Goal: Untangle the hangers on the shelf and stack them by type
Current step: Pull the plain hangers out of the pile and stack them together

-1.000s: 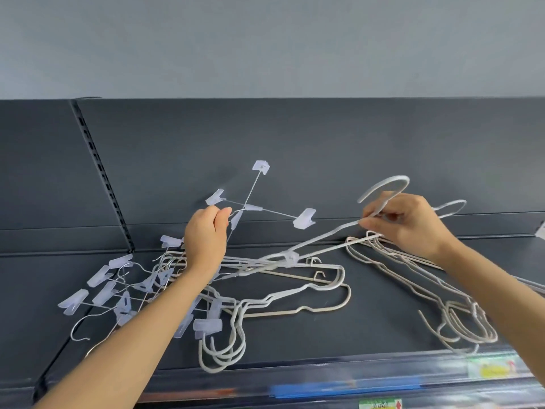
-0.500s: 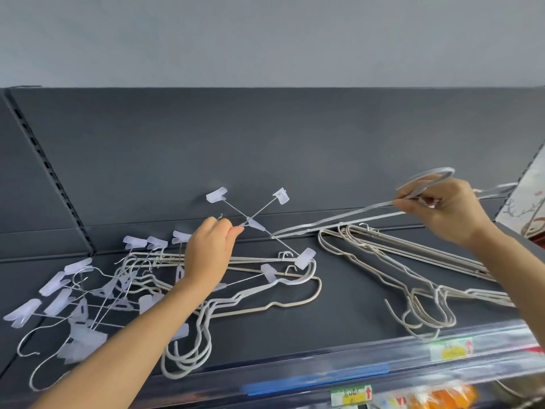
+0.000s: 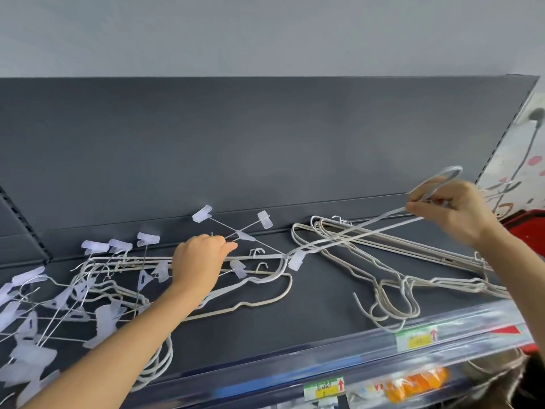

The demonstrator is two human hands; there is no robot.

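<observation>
On the dark shelf (image 3: 309, 314) lies a tangle of hangers. My left hand (image 3: 197, 261) pinches the hook of a thin wire clip hanger (image 3: 244, 235), whose pale clips stick up near the back panel. My right hand (image 3: 451, 212) grips a white plain hanger (image 3: 348, 237) near its hook and holds it raised, slanting down to the left; its low end is caught at a clip by the left pile. Under it rests a stack of plain white hangers (image 3: 392, 270). More clip hangers (image 3: 53, 302) sprawl at the far left, mixed with plain ones (image 3: 247, 302).
The shelf's front edge carries a clear price rail (image 3: 413, 340) with green and yellow labels. Packaged goods (image 3: 413, 382) show on the level below. The upright back panel (image 3: 265, 149) closes the rear. A red object (image 3: 528, 228) and a decorated wall lie at the right.
My right hand has carried the white hanger further right and up, drawing it out of the left pile. My left hand stays on the clip hanger. The view has shifted right.
</observation>
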